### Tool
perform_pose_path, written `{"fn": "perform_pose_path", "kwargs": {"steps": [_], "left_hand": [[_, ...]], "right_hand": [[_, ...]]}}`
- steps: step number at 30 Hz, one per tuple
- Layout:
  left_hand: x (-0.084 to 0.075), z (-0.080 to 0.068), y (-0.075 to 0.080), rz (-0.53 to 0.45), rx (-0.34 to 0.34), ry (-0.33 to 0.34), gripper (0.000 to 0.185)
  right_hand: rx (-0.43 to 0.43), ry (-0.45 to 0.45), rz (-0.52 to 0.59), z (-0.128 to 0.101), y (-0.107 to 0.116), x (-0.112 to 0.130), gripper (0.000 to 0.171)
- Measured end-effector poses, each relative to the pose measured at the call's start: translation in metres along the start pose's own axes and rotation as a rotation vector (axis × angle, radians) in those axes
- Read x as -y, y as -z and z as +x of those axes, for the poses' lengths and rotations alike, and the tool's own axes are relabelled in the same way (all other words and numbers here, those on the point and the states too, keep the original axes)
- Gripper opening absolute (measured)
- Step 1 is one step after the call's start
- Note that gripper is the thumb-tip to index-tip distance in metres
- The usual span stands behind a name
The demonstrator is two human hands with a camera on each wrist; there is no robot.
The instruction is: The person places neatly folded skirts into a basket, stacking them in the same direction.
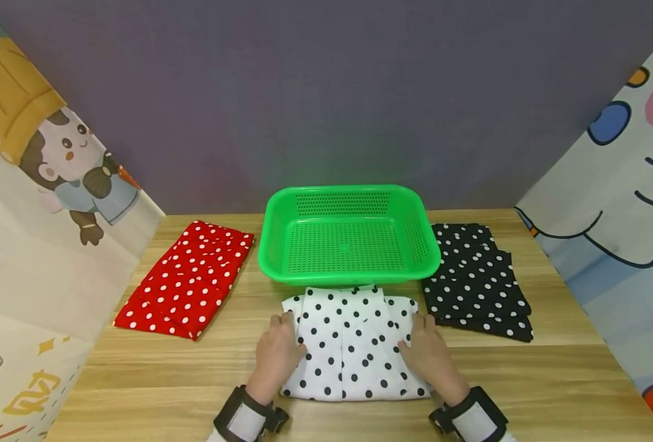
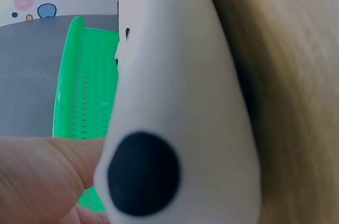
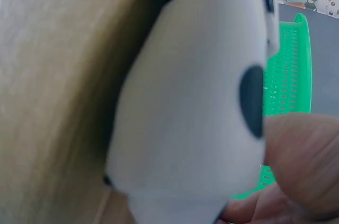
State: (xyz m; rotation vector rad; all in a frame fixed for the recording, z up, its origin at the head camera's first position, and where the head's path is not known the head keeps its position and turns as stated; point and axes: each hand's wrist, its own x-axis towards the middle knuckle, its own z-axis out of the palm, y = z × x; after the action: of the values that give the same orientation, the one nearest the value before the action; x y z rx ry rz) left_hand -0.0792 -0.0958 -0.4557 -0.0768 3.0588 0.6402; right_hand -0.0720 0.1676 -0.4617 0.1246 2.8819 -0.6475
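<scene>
A folded white cloth with black dots (image 1: 354,356) lies flat on the wooden table, just in front of the green basket. My left hand (image 1: 278,348) grips its left edge, thumb on top and fingertips along the side. On the opposite edge my right hand (image 1: 427,350) holds it in much the same way. The left wrist view shows the thumb (image 2: 47,171) against the dotted cloth (image 2: 180,102), whose folded side stands close to the camera. In the right wrist view the other thumb (image 3: 307,155) meets the cloth (image 3: 190,102); fingers below are partly hidden.
Behind the cloth stands a green perforated basket (image 1: 348,277) with nothing in it. A folded red cloth with white dots (image 1: 188,282) lies to the left. To the right is a folded black one with white dots (image 1: 478,282). A grey wall (image 1: 337,92) rises behind the table (image 1: 553,393).
</scene>
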Motion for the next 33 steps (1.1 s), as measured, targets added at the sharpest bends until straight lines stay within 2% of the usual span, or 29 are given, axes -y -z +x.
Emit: {"fn": "perform_pose_path", "kwargs": {"steps": [10,17,22,27,33], "left_hand": [[-0.0039,0.0001,-0.0031,-0.021,-0.013,0.007,0.060],[-0.0041,0.0005,-0.0040,-0.020,-0.024,-0.013,0.049],[-0.0046,-0.0003,-0.0016,-0.063,-0.009,-0.005,0.041],[-0.0039,-0.0022,0.0008,-0.106,0.015,0.015,0.041],[-0.0034,-0.0078,0.0055,-0.161,0.030,0.039,0.041]], "right_hand": [[-0.024,0.018,0.009,-0.0004,-0.0045,0.0030,0.062],[-0.027,0.007,0.016,-0.0004,-0.0059,0.0031,0.061],[-0.003,-0.015,0.043,0.0002,-0.0070,0.0019,0.056],[0.020,-0.018,0.064,0.0008,-0.0067,-0.0007,0.051],[-0.018,0.007,0.082,-0.0031,-0.0053,-0.0011,0.046]]}}
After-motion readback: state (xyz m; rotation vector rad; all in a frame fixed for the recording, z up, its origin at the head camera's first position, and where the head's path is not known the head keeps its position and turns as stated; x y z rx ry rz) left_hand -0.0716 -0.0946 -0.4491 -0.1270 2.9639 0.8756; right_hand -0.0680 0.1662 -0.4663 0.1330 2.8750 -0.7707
